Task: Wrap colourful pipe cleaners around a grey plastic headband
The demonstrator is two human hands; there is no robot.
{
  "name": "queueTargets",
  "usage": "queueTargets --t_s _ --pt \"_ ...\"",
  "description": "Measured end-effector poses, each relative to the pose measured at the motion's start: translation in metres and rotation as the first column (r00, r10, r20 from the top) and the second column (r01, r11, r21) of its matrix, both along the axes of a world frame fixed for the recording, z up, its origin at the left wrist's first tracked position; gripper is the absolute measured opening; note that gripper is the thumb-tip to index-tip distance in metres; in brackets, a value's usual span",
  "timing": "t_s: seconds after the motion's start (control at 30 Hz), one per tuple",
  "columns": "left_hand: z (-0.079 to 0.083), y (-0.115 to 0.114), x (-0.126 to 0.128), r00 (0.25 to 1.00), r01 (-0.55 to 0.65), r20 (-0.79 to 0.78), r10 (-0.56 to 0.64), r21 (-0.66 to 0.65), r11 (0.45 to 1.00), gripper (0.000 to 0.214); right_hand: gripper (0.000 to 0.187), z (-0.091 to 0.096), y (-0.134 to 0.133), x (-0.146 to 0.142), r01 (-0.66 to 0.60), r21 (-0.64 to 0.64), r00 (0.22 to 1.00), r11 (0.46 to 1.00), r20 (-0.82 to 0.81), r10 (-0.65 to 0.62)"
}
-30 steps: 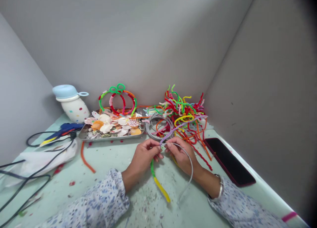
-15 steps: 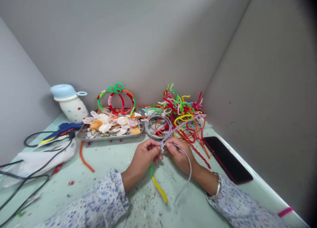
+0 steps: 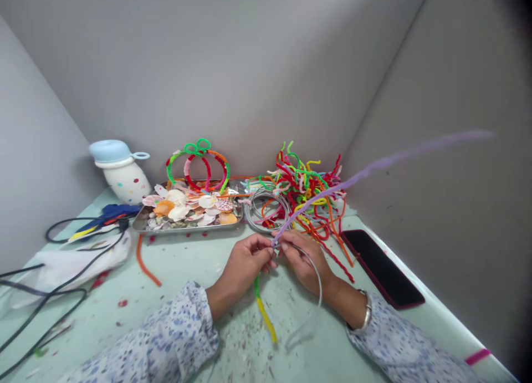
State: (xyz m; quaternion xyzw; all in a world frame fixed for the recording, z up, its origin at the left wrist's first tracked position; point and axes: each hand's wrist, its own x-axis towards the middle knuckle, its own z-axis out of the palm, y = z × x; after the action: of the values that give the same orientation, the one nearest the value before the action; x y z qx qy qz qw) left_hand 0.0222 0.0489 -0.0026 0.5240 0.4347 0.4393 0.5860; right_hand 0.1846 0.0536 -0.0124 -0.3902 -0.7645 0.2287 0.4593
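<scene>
My left hand and my right hand meet fingertip to fingertip above the table, both closed in a pinch. Between them a grey wire arcs out of my right fingers and bends down toward the tabletop. A purple pipe cleaner rises from the pinch point and sweeps far up to the right; its base is partly hidden by my fingers. Below my left hand hangs a wrapped end in green and yellow pipe cleaner. Which finger presses on which strand is hard to make out.
A metal tray of shells stands behind, with pipe-cleaner hoops above it. Beside it are a wire coil and a pipe-cleaner heap. A phone lies right; a bottle, a glue gun and black cables left.
The purple pipe cleaner has swung from lying low over the heap to stretching high and right, its far end blurred. The grey wire's free end has shifted slightly left. Both hands stay pinched together.
</scene>
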Motion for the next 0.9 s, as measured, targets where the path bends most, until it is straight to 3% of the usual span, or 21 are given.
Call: queueTargets --t_s 0.27,0.53,0.7,0.9 --pt "-0.004 0.001 0.000 0.998 0.018 0.067 -0.017 -0.018 1.000 0.009 0.015 -0.002 0.002 -0.001 0.055 -0.114 0.998 0.992 0.002 -0.055" --pt "0.002 -0.003 -0.001 0.997 0.023 0.071 -0.021 -0.029 0.999 0.007 0.017 -0.007 -0.001 -0.004 -0.046 -0.250 0.991 0.967 -0.134 0.013" --pt "-0.002 -0.006 0.000 0.999 0.016 0.039 -0.015 -0.018 1.000 0.010 0.016 -0.009 -0.001 -0.005 -0.055 -0.284 0.980 0.957 -0.201 -0.003" --pt "-0.006 -0.012 -0.001 0.996 -0.015 -0.086 0.023 0.096 0.995 0.018 0.016 -0.011 -0.001 -0.006 -0.077 -0.319 0.967 0.945 -0.253 -0.007"
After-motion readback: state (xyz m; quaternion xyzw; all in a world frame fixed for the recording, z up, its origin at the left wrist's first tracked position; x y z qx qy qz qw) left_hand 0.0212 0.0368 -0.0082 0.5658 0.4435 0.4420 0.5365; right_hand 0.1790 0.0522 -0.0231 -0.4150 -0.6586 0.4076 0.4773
